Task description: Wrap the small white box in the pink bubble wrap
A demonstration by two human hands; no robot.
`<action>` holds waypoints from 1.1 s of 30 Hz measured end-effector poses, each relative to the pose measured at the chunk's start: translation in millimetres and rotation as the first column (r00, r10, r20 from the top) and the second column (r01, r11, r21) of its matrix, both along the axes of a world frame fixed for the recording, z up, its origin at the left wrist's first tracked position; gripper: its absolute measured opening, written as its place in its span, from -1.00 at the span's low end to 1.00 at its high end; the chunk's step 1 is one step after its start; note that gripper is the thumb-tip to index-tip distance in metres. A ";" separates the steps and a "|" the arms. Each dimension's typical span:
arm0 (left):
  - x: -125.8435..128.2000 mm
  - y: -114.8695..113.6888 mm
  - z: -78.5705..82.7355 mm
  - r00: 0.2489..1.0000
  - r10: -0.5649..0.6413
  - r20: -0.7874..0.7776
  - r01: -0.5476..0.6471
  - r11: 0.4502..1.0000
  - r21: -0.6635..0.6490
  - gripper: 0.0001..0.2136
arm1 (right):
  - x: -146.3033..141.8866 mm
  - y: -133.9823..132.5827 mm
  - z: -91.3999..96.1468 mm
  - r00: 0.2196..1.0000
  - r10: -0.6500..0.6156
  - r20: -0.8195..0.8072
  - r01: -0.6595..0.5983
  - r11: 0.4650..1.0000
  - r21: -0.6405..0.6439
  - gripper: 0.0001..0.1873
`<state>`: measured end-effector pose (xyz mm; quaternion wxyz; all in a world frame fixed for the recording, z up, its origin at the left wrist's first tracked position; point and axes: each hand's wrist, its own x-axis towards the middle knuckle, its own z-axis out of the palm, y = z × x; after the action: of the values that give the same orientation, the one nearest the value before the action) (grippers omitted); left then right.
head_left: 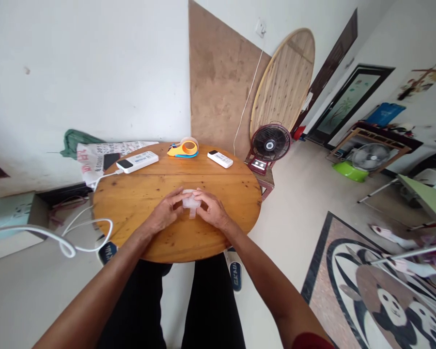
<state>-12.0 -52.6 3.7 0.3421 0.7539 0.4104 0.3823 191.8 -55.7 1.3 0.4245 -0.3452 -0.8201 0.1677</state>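
Over a rounded wooden bench (199, 242), the left hand (164, 212) and the right hand (212, 209) hold a small translucent object (191, 202) between them, fingers closed on its 2 sides; uneven pressure could tip it loose, perhaps letting it drop.

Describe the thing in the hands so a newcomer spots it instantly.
Find the oval wooden table. Near its middle, the left hand and right hand meet at a small, whitish translucent piece. Unlike the two white devices with dark ends and the orange tape dispenser farther back, it has fingers on it.
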 end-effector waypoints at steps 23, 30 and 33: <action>18.8 10.0 3.7 0.983 0.053 0.177 -0.012 0.973 -0.229 -0.68 | 5.3 8.2 26.5 0.999 -0.023 -0.041 0.012 0.966 -0.258 -0.82; 23.5 24.9 20.8 0.970 0.239 -0.034 -0.240 0.936 -0.258 -0.69 | -6.1 46.5 5.3 0.968 -0.158 -0.195 -0.017 0.733 -0.680 -0.80; 19.4 25.4 19.6 0.981 0.120 0.155 -0.051 0.921 -0.385 -0.55 | -9.2 52.1 -8.0 0.956 -0.205 -0.209 0.025 0.768 -0.639 -0.75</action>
<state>7.4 -27.1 23.3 0.4992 0.6182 0.4775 0.3751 182.6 -3.6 -6.7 0.4003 -0.4912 -0.6286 0.4508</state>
